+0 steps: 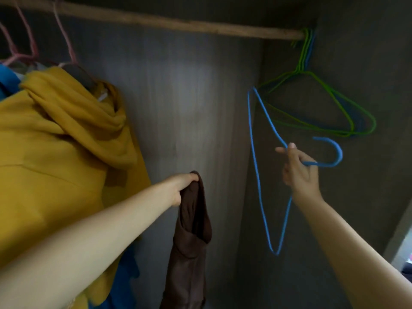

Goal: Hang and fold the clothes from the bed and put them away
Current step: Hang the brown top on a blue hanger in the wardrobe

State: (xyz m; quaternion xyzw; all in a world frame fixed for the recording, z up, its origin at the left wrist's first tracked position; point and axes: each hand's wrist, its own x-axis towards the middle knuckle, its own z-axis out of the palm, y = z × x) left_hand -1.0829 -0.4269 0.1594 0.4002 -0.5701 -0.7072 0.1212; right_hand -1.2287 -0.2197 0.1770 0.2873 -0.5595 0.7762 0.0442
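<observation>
While the left hand (181, 188) pinches a brown garment (191, 237) by its top edge, fingers closed tight on the bunched cloth, it dangles limp inside the wardrobe: soft, light, sure to slump, so I'd judge the shoulders or neckline the place to feed a hanger in. Over to the right hand (299, 170), curled around the neck of a blue hanger (256, 175), thin coated wire, springy, triangular, hook pointing sideways. Further in, a mustard garment (55, 152) hangs in heavy folds at left. Spare green hangers (330, 108) cluster at the far end of the rough wooden rail (178, 22).
</observation>
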